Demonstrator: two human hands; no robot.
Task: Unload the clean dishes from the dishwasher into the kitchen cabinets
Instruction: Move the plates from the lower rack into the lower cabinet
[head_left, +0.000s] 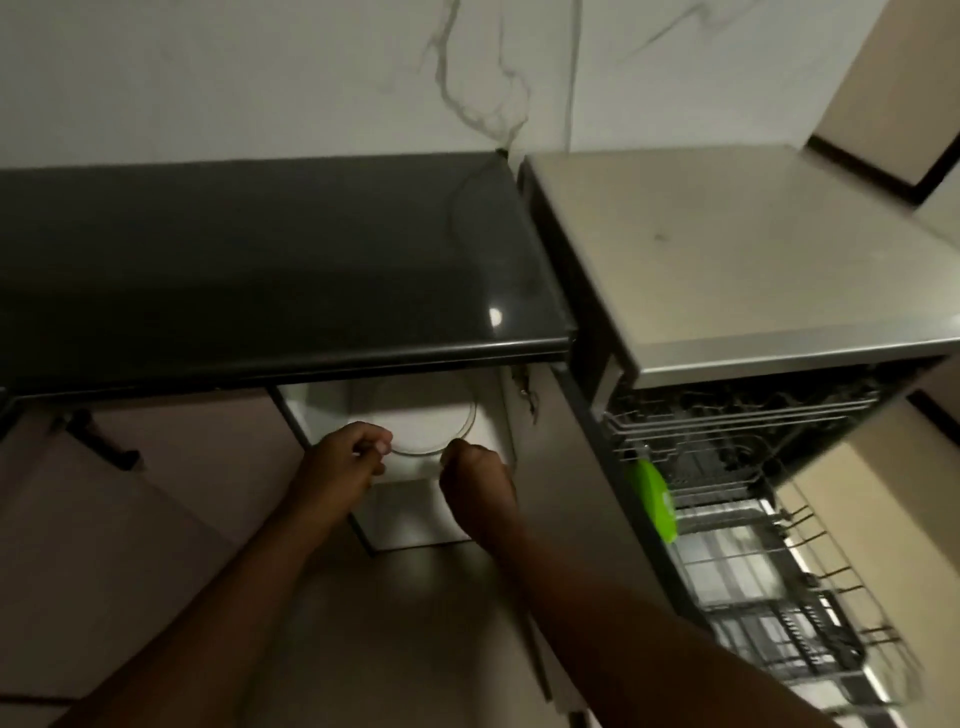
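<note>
A round clear glass plate (423, 418) lies flat inside the open white base cabinet (498, 415) under the dark countertop. My left hand (348, 454) pinches the plate's near left rim. At the near right rim, my right hand (475, 480) grips the same plate with curled fingers. To the right stands the open dishwasher (727, 291), its wire racks (769, 571) pulled out, with a bright green item (655, 501) standing at the front left of the rack.
The dark glossy countertop (260, 280) overhangs the cabinet. A cabinet door (550, 467) stands open between cabinet and dishwasher. Closed beige doors with a dark handle (104, 441) lie to the left. The marble wall (311, 78) is behind.
</note>
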